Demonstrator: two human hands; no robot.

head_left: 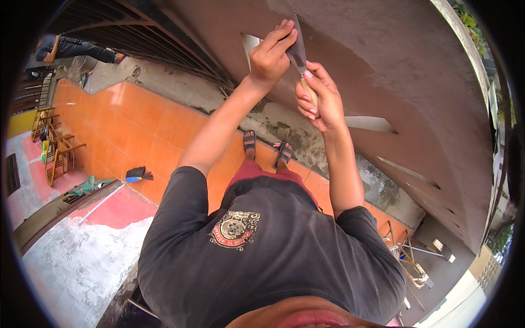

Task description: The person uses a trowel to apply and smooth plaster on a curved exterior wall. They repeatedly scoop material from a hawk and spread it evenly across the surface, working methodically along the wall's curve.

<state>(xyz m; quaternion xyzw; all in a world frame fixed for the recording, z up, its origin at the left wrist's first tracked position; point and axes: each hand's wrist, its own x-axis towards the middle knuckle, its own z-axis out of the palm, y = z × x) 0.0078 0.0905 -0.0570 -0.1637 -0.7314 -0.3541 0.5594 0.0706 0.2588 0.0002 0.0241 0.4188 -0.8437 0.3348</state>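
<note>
My right hand [324,98] is closed around the pale wooden handle of a putty knife [297,52]. Its grey metal blade points up and away from me, against the brown-grey rendered wall [372,44]. Outstretched fingers of my left hand [272,53] lie on the blade's left side, near its far end. Behind that hand, a light slanted opening [250,46] shows in the wall. A darker, damp-looking patch of the wall surface spreads to the right of the blade.
Orange floor tiles [147,120] run beneath me, bordered by a stained concrete strip [284,123]. Wooden stools [57,153] and a blue-and-black broom head [138,174] lie left. Another person [82,49] is far left, by a dark metal gate [126,24]. A wooden rack [407,259] stands lower right.
</note>
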